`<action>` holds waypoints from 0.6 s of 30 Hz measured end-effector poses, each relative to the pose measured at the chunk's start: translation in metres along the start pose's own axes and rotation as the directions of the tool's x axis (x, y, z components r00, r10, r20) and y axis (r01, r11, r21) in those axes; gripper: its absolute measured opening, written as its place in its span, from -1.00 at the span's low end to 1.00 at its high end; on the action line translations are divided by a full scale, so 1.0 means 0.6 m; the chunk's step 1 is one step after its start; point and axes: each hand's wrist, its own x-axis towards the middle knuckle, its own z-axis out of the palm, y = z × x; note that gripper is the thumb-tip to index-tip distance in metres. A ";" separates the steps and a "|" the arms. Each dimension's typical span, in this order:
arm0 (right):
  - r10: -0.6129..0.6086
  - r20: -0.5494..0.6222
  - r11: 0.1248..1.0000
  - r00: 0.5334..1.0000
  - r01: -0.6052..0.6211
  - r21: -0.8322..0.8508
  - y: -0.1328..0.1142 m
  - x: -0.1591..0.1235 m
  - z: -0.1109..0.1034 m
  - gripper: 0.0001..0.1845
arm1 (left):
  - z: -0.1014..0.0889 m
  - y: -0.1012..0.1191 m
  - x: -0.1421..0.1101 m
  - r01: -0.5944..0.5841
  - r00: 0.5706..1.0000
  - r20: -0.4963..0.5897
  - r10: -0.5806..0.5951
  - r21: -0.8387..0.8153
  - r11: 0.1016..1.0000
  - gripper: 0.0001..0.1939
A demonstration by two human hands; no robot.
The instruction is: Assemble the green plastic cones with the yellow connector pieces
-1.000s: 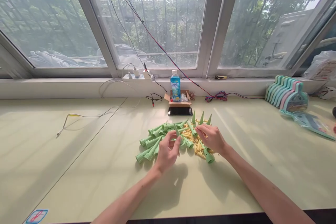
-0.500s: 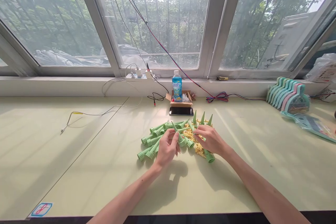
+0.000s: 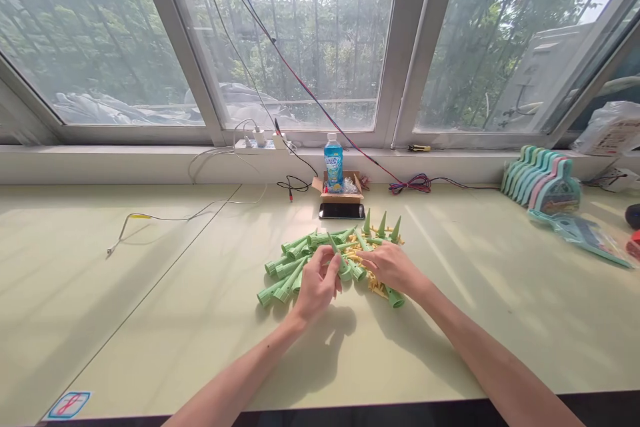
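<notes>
My left hand (image 3: 319, 283) pinches a green plastic cone (image 3: 344, 267) between thumb and fingers, its pointed tip tilted up and to the left. My right hand (image 3: 393, 267) reaches in from the right, over small yellow pegs (image 3: 377, 285). Its index finger stretches toward the held cone while the other fingers curl under; whether a peg is in them is hidden. Several hollow green cones (image 3: 285, 270) lie in a pile left of and behind my left hand. Three green cones (image 3: 382, 225) stand upright behind my right hand. Another cone (image 3: 395, 298) lies below that hand.
Behind the pile lie a black phone (image 3: 342, 211) and a small cardboard box (image 3: 343, 198) with a blue bottle (image 3: 334, 163). A thin cable (image 3: 165, 218) crosses the table at left. Pastel handled items (image 3: 543, 180) stand at far right, beside a bundled red-blue cable (image 3: 413, 183).
My right hand has moved left toward the held cone, its index finger now extended. The cone in my left hand has tilted slightly left. The view has shifted a little.
</notes>
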 end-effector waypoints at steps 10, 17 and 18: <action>0.058 0.049 0.994 0.997 -0.053 -0.092 -0.013 0.006 0.010 -0.79 | -0.002 -0.005 0.002 -0.013 1.000 0.015 0.013 0.019 1.000 -0.67; 0.077 0.066 0.990 0.995 -0.069 -0.121 -0.014 0.006 0.011 -0.84 | -0.002 -0.008 0.001 -0.028 0.999 0.029 0.027 0.044 0.999 -0.70; 0.078 0.067 0.990 0.995 -0.069 -0.126 -0.014 0.006 0.011 -0.84 | -0.002 -0.008 0.001 -0.028 0.999 0.030 0.027 0.047 0.998 -0.70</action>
